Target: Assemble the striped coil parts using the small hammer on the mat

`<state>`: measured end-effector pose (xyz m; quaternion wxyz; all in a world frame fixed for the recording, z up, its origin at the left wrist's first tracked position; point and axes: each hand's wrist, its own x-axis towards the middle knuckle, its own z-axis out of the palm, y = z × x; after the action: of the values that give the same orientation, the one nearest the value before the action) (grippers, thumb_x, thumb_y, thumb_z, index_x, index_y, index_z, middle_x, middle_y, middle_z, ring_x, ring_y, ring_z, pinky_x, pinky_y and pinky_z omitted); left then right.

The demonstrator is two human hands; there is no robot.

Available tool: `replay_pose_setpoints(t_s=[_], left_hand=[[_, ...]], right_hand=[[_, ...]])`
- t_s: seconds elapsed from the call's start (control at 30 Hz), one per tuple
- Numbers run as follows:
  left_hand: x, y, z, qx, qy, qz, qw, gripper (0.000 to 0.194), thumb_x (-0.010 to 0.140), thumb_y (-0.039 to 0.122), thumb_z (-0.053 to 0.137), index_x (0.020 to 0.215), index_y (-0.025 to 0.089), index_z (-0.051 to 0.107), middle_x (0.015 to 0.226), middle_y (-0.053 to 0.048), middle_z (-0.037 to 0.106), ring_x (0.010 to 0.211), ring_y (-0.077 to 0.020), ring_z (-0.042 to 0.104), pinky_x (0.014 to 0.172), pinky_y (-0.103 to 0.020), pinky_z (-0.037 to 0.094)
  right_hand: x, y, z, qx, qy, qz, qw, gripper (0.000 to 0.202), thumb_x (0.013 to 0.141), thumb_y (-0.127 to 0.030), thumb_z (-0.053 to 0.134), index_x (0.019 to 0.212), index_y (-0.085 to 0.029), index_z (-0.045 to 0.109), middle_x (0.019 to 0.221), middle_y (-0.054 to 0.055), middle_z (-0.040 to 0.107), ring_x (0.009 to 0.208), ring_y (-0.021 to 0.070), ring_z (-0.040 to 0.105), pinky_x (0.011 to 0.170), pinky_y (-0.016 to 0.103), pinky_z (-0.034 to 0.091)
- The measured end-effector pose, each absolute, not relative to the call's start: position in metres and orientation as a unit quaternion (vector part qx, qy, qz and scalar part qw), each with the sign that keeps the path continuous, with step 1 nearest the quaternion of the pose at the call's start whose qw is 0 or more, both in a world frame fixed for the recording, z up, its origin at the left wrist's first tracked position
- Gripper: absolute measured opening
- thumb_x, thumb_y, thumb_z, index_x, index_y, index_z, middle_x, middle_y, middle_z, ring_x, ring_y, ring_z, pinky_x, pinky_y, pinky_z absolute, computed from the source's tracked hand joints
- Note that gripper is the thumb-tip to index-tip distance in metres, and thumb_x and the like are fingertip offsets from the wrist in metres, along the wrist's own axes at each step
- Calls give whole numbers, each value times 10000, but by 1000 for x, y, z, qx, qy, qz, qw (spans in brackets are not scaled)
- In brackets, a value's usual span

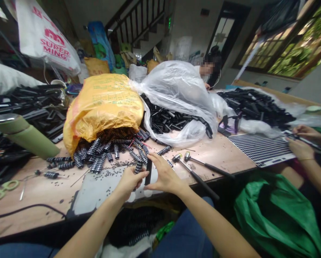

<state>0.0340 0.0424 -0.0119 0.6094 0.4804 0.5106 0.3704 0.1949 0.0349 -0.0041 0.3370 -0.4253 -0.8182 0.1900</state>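
Observation:
My left hand (128,181) is closed around a black-and-white banded stick (138,167), its thumb pointing at my right hand. Between the thumb and fingertips of my right hand (165,175) a flat black strip (149,171) is held upright. The two pieces are close together; whether they touch I cannot tell. Below them lies a grey board (91,191) scattered with tiny black bits. Just behind, many similar banded sticks (95,154) spill from a yellow sack (103,104). Two small hammers (194,173) with black handles rest to the right of my hands.
A clear plastic bag (176,86) holds black parts (168,116). On the left are a green flask (28,138), scissors (4,190) and a cable (28,206). A co-worker's hands (301,147) work beside a striped sheet (259,148); a green bag (281,215) hangs below.

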Motion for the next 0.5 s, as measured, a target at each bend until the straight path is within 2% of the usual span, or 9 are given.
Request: replay_pose_setpoints(t_s=[0.1,0.17,0.23,0.3,0.33,0.43,0.5], left_hand=[[28,40,-20,502,502,382,592,385,659,478,584,854,152,523,440,91,426,290,-47,325,306,-159,230],[21,42,-34,556,520,394,515,383,732,492,482,943,173,509,575,46,521,360,-80,433,343,-193,333],[12,43,-52,646,546,387,367,324,769,438,445,959,187,522,753,-20,604,588,-147,577,520,-268,469],[2,42,-68,732,538,354,222,285,789,381,437,973,191,545,903,-68,630,830,-208,593,734,-354,476],[-2,40,-74,766,523,335,166,287,798,363,430,988,188,554,931,-83,632,882,-226,580,784,-379,459],[-17,31,-85,808,508,297,30,330,802,361,421,1012,159,574,905,-122,636,868,-270,569,763,-414,453],[-29,26,-91,812,505,292,-10,334,781,380,440,986,164,592,862,-119,644,824,-283,573,727,-413,458]], right_hand=[[189,27,-15,-458,-800,193,336,1001,516,-419,744,1334,-149,236,1333,157,324,1265,273,262,1038,436,251],[189,20,-27,-482,-789,207,321,1023,503,-449,745,1334,-143,234,1333,163,321,1260,280,265,1035,440,256],[190,13,-40,-510,-777,219,296,1047,484,-478,748,1332,-134,241,1339,169,312,1260,286,261,1034,439,258],[193,7,-52,-544,-762,222,272,1061,469,-499,749,1329,-129,250,1341,174,308,1255,293,265,1029,438,263],[195,5,-56,-562,-752,220,264,1062,466,-511,748,1326,-127,257,1336,176,315,1249,297,273,1026,442,264],[199,0,-64,-602,-728,209,250,1063,462,-576,725,1312,-113,284,1312,184,345,1222,316,303,1018,456,263],[199,-1,-64,-610,-724,204,248,1070,461,-629,697,1303,-103,298,1295,184,363,1204,321,323,1014,455,266]])
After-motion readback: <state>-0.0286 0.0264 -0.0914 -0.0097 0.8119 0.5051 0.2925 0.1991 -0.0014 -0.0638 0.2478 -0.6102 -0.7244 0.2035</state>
